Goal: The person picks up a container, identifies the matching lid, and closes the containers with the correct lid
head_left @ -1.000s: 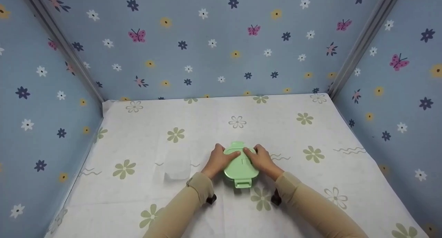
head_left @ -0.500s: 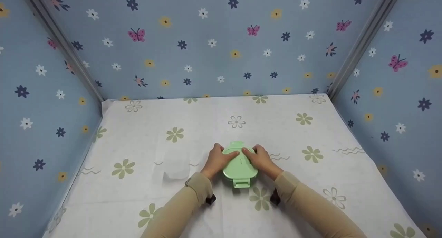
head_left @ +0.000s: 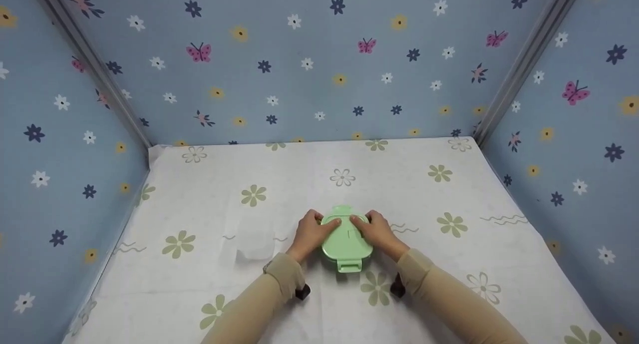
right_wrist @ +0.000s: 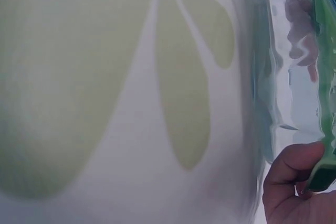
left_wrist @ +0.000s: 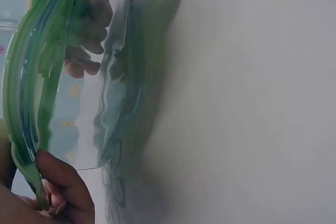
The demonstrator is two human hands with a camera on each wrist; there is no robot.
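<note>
Both hands, left hand (head_left: pixel 310 231) and right hand (head_left: pixel 377 230), grip one green-lidded clear plastic container (head_left: pixel 347 236) mid-desk (head_left: pixel 449 284), fingers curled round its sides, open cloth all around.

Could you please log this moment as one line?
left hand: grips green lid | right hand: grips lid | clear container: on table

Two bare hands show in the head view, the left hand (head_left: pixel 310 231) and the right hand (head_left: pixel 378 231), with no rings or gloves to be seen. Both forearms are covered by long tan sleeves, the left sleeve (head_left: pixel 259 304) and the right sleeve (head_left: pixel 449 299), of smooth plain cloth without pattern. Each sleeve ends in a snug cuff at the wrist. Under each wrist sits a small black device, one (head_left: pixel 301 292) on the left and one (head_left: pixel 397 287) on the right. In the wrist views only fingertips (left_wrist: pixel 63 174) appear, bare as well.
</note>
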